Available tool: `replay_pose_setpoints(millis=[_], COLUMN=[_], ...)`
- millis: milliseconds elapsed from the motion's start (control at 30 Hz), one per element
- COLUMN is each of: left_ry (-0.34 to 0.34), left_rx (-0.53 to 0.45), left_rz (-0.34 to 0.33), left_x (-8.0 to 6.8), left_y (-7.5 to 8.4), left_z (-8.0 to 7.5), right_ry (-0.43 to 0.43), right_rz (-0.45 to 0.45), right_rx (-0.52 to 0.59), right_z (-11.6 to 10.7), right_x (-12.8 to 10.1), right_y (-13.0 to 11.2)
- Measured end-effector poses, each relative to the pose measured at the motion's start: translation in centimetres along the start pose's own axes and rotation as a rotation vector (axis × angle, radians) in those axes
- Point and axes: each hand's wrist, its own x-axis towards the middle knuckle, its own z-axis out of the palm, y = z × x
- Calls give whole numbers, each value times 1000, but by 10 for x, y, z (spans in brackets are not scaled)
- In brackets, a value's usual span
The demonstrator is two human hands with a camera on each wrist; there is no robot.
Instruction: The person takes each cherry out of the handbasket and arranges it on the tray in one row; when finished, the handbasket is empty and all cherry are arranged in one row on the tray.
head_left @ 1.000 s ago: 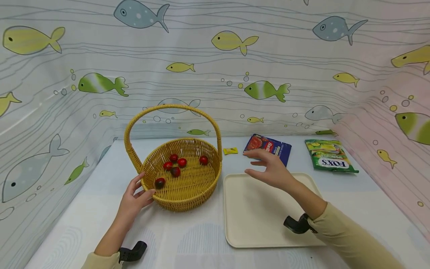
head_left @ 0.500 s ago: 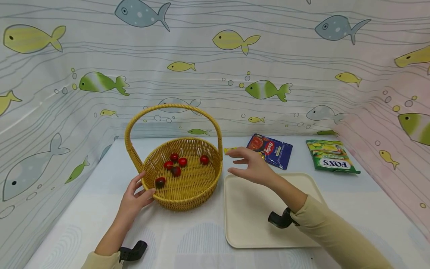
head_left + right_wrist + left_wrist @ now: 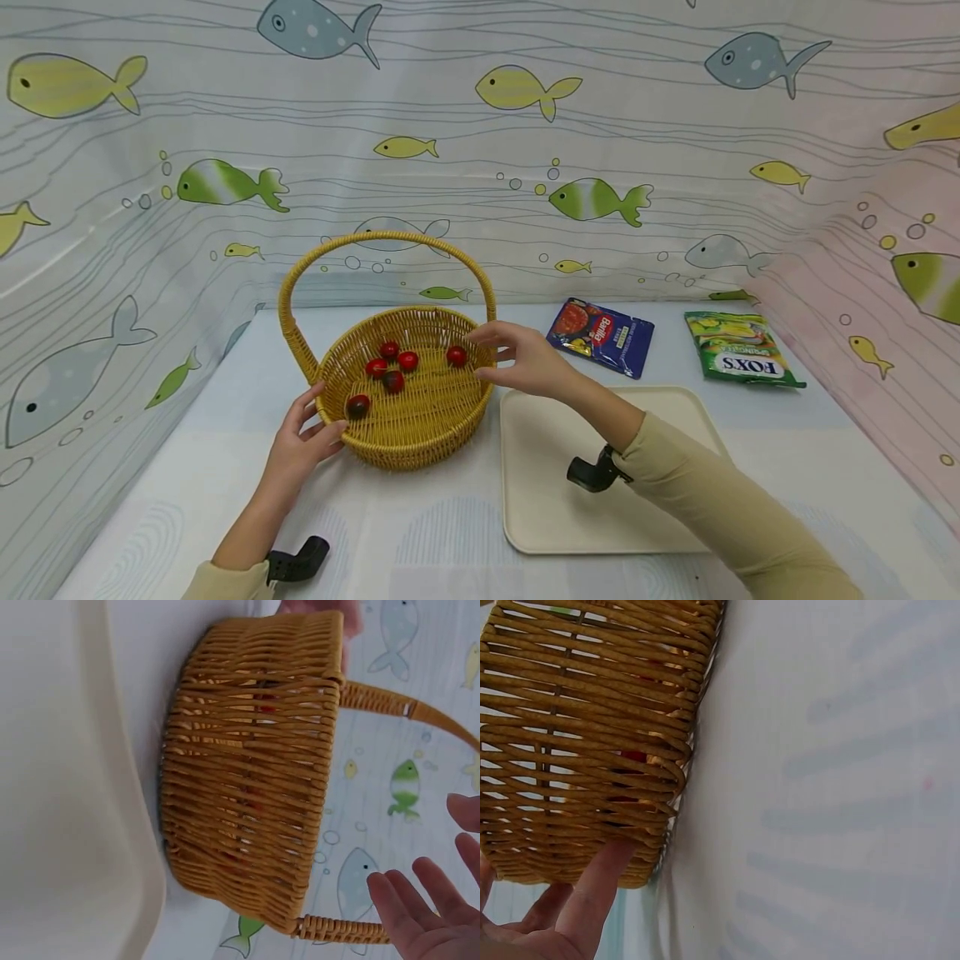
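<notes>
Fish-print backdrop; woven yellow basket (image 3: 420, 400), 6 red fruits; left hand (image 3: 300, 446) grips rim, right hand (image 3: 525, 360) open.

L grip (image 3: 300, 437) fingers curled, R grip (image 3: 525, 360) open, arm outstretched.
</notes>
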Motion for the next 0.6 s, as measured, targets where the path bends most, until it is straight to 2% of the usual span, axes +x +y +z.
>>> replay_pose_setpoints(millis=[267, 600], left_ry=[3, 0], left_rx=[-1, -3], left_rz=[-4, -3], left_x=[1, 0], left_y=[0, 0], left_z=[0, 1], right_ry=[-76, -223], right_rz=[57, 93], right_rx=[18, 13], right_z=[7, 17], right_x=[26, 64], right_y=[-3, -5])
